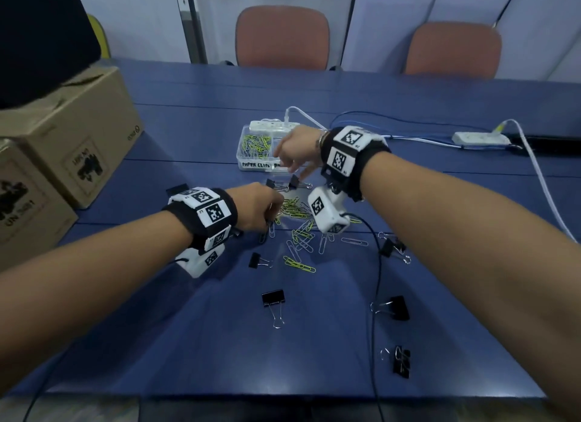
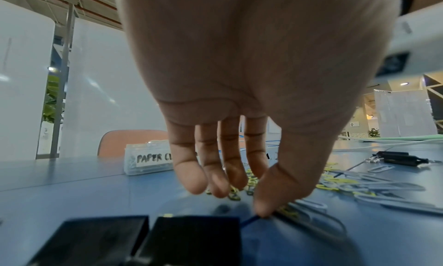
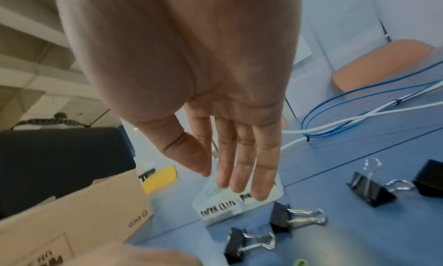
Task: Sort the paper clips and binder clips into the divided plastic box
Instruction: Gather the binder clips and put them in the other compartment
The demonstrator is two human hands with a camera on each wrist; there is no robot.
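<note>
The clear divided box (image 1: 251,164), labelled "PAPER CLIPS" on its left half, holds green and silver clips in that compartment. My right hand (image 1: 287,165) hovers over the box's right side with straight fingers (image 3: 242,175) and holds nothing; the box (image 3: 218,209) lies just beyond them. My left hand (image 1: 273,212) reaches down into the loose paper clip pile (image 1: 297,211), its thumb (image 2: 263,209) pressing on clips and the other fingers straight. Black binder clips lie scattered: two by the box (image 1: 294,182), others nearer me (image 1: 273,299) (image 1: 396,307) (image 1: 401,360).
Two cardboard boxes (image 1: 78,132) stand at the left edge of the blue table (image 1: 188,327). A white power strip (image 1: 273,125) sits behind the plastic box, another (image 1: 481,137) at the right with white and blue cables. Two chairs (image 1: 283,38) stand beyond the table.
</note>
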